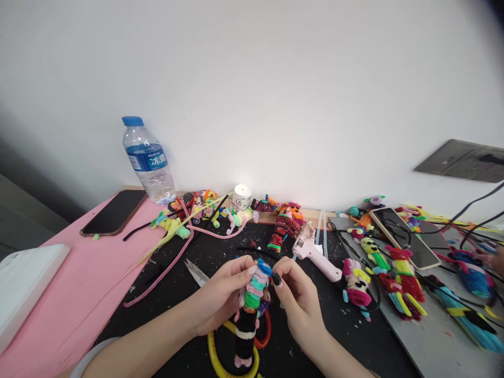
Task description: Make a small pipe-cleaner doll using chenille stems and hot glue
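Note:
A pipe-cleaner doll [246,315], banded in blue, pink, teal, green and black with a white stripe, is held up over the black mat. My left hand [226,291] is closed around its left side, thumb on the upper part. At the doll's blue top, my right hand [296,294] pinches with thumb and forefinger; whatever lies between those fingertips is hidden. Below the doll, scissors [214,352] with yellow and red handles lie on the mat, their blades [197,274] showing behind my left hand. A pale pink glue gun [318,257] rests beyond my right hand.
At the back left stand a water bottle [148,163] and a dark phone [115,212]. Pink pipe cleaners [163,275] cross the mat [315,336]. Several finished dolls [405,273] and another phone [405,239] lie at right among black cables. A white spool [241,197] stands by the wall.

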The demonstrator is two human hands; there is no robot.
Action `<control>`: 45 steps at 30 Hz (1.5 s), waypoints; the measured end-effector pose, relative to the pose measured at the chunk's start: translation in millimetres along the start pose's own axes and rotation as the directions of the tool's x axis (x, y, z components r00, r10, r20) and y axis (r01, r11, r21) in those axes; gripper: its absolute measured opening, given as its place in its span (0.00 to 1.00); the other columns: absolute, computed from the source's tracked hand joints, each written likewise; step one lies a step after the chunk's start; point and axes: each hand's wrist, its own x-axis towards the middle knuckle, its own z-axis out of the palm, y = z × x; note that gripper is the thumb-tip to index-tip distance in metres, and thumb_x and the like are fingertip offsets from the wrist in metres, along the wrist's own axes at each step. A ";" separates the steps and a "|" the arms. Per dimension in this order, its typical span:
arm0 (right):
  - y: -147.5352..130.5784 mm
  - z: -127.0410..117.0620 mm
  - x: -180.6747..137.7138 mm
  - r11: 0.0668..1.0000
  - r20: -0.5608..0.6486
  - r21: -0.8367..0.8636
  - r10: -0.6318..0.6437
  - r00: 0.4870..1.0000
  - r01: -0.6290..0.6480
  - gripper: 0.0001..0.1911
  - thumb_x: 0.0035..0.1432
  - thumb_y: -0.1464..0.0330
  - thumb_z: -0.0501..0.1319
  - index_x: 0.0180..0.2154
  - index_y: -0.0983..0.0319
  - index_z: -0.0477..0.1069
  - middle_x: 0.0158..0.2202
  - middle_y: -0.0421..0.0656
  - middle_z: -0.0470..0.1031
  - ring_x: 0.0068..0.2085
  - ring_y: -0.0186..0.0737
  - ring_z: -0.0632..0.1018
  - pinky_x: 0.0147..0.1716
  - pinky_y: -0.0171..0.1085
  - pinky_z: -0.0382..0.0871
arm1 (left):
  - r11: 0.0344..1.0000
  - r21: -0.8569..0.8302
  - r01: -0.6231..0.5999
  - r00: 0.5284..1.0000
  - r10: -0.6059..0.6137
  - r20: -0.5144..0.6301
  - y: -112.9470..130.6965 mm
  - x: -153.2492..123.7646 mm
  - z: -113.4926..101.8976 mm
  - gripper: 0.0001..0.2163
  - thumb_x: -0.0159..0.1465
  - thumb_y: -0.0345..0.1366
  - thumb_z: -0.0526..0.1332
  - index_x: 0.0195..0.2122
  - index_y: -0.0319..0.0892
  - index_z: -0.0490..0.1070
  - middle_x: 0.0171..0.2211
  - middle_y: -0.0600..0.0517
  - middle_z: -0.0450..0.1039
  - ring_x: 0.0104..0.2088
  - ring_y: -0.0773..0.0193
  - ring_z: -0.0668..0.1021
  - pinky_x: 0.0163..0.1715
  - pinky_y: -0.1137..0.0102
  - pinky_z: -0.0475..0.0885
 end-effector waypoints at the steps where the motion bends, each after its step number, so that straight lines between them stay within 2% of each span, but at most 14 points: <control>1: 0.2 -0.1 0.2 1.000 -0.007 -0.027 -0.009 1.000 0.008 0.09 0.63 0.67 0.52 0.30 0.61 0.62 0.26 0.38 0.63 0.26 0.33 0.67 0.25 0.33 0.61 | 1.000 -0.006 -0.011 1.000 0.011 -0.004 0.3 0.4 0.0 0.07 0.63 0.37 0.56 0.31 0.39 0.63 0.26 0.51 0.69 0.20 0.73 0.70 0.16 0.80 0.63; 5: 0.4 -0.5 -0.2 0.991 -0.019 -0.128 -0.042 0.999 0.039 0.10 0.63 0.69 0.51 0.29 0.61 0.61 0.25 0.37 0.63 0.26 0.32 0.66 0.26 0.33 0.59 | 0.999 -0.029 -0.019 0.999 0.018 -0.033 2.4 1.0 0.9 0.08 0.62 0.37 0.57 0.28 0.39 0.62 0.25 0.53 0.66 0.22 0.72 0.69 0.19 0.79 0.65; 9: -0.7 -0.2 -0.1 0.971 -0.013 -0.227 -0.078 0.997 0.073 0.10 0.63 0.69 0.52 0.28 0.61 0.60 0.25 0.37 0.60 0.26 0.32 0.63 0.25 0.33 0.55 | 0.997 0.049 -0.059 0.996 0.062 -0.064 4.2 0.5 1.2 0.09 0.58 0.37 0.60 0.27 0.39 0.62 0.22 0.54 0.65 0.20 0.73 0.68 0.18 0.79 0.64; 13: -1.2 0.3 0.5 0.962 -0.005 -0.257 -0.091 0.996 0.087 0.10 0.63 0.69 0.51 0.27 0.61 0.59 0.25 0.37 0.60 0.26 0.33 0.62 0.25 0.33 0.55 | 0.987 0.134 -0.086 0.994 0.094 -0.050 4.4 0.1 0.2 0.11 0.55 0.41 0.62 0.28 0.39 0.63 0.22 0.55 0.65 0.19 0.71 0.69 0.17 0.77 0.65; 17: -0.2 -0.7 0.1 0.957 -0.022 -0.282 -0.078 0.997 0.069 0.11 0.63 0.69 0.51 0.27 0.61 0.59 0.24 0.37 0.59 0.26 0.33 0.62 0.25 0.33 0.55 | 0.980 0.158 -0.122 0.990 0.131 -0.044 3.7 0.9 -1.3 0.11 0.56 0.41 0.61 0.28 0.38 0.64 0.22 0.54 0.66 0.20 0.70 0.71 0.18 0.77 0.66; 22: 1.6 -1.5 0.6 0.949 -0.065 -0.313 -0.067 0.996 0.043 0.11 0.62 0.69 0.51 0.27 0.61 0.60 0.23 0.36 0.59 0.24 0.32 0.62 0.24 0.33 0.55 | 0.969 0.203 -0.141 0.988 0.150 -0.030 2.1 1.4 -2.5 0.10 0.57 0.38 0.63 0.32 0.37 0.65 0.27 0.53 0.69 0.25 0.71 0.71 0.21 0.77 0.66; 26: 2.5 -0.4 1.2 0.942 -0.059 -0.330 -0.087 0.994 0.063 0.10 0.62 0.70 0.52 0.27 0.61 0.60 0.24 0.37 0.61 0.25 0.33 0.63 0.25 0.33 0.55 | 0.959 0.221 -0.178 0.981 0.190 -0.032 -0.2 1.6 -1.4 0.13 0.51 0.32 0.69 0.32 0.38 0.65 0.32 0.53 0.69 0.31 0.71 0.70 0.25 0.79 0.66; 29: 2.1 0.4 1.3 0.941 -0.041 -0.327 -0.108 0.993 0.089 0.10 0.61 0.71 0.52 0.27 0.61 0.60 0.24 0.37 0.61 0.25 0.33 0.62 0.24 0.33 0.55 | 0.967 0.213 -0.141 0.985 0.159 -0.069 -0.9 1.5 0.4 0.15 0.49 0.31 0.70 0.35 0.38 0.67 0.32 0.54 0.70 0.31 0.71 0.70 0.28 0.78 0.66; 37: 1.2 -1.2 1.5 0.952 -0.018 -0.294 -0.091 0.996 0.082 0.10 0.63 0.70 0.51 0.27 0.61 0.61 0.25 0.37 0.61 0.26 0.33 0.63 0.25 0.34 0.55 | 0.969 0.225 -0.099 0.984 0.128 -0.122 2.2 0.9 0.5 0.10 0.52 0.35 0.68 0.33 0.37 0.71 0.30 0.53 0.70 0.27 0.72 0.69 0.24 0.78 0.63; 45: 2.2 -2.3 1.9 0.948 -0.013 -0.307 -0.096 0.995 0.088 0.10 0.63 0.69 0.50 0.28 0.61 0.60 0.25 0.38 0.61 0.26 0.34 0.63 0.25 0.34 0.56 | 0.921 0.336 -0.197 0.976 0.216 -0.020 6.6 0.6 -1.0 0.06 0.56 0.34 0.64 0.34 0.38 0.74 0.38 0.50 0.69 0.38 0.65 0.71 0.37 0.74 0.66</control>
